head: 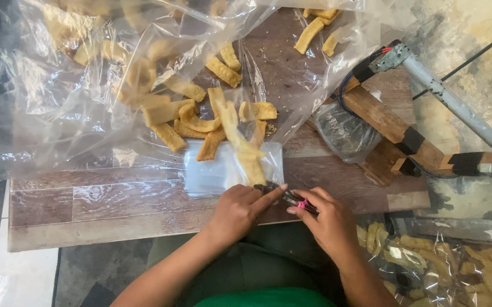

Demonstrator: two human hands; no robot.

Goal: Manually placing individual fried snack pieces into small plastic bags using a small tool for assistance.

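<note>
My left hand (238, 211) rests on the near edge of a small stack of clear plastic bags (212, 170), its forefinger stretched toward my right hand. My right hand (326, 219) pinches a small dark tool with a pink spot (295, 199) at the front of the wooden board (115, 202). One small bag on the stack holds long yellow-orange fried snack strips (247, 153). More of the same strips (200, 116) lie loose on a big clear plastic sheet (47, 113) behind the stack.
A wooden frame with a grey metal lever and wires (428, 113) stands at the right. Filled bags of snack strips (456, 264) lie on the floor at the lower right. A crumpled clear bag (345, 133) sits beside the frame.
</note>
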